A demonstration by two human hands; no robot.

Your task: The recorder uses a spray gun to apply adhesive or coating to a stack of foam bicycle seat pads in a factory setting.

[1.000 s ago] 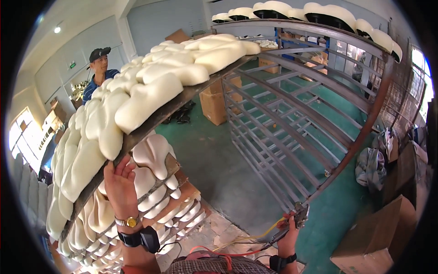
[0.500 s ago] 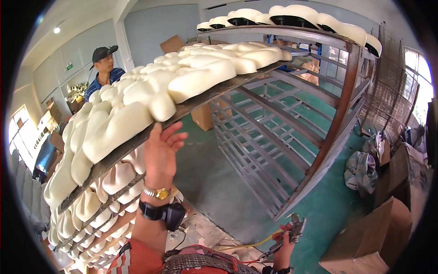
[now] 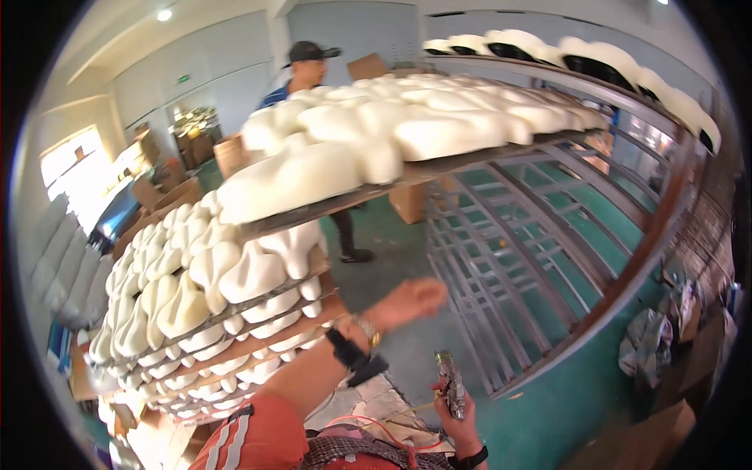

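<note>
My left hand, smeared by motion, is off the board and points toward the metal rack; how its fingers stand is unclear. My right hand is wrapped round a small metal air tool with a hose, held low at the front. Above my left hand, a long dark board carries several cream, saddle-shaped foam pieces. Its right part reaches over the rack, and its left end overhangs a stack of loaded boards.
Across the board stands a person in a dark cap. Saddle-shaped pieces with black undersides line the rack's top. Crumpled bags and a cardboard box lie at the right. Another box sits beneath the board.
My left hand has left the board's edge and swung right and down. The board has shifted right, uncovering the stack's upper layer. The person beyond has moved right along it.
</note>
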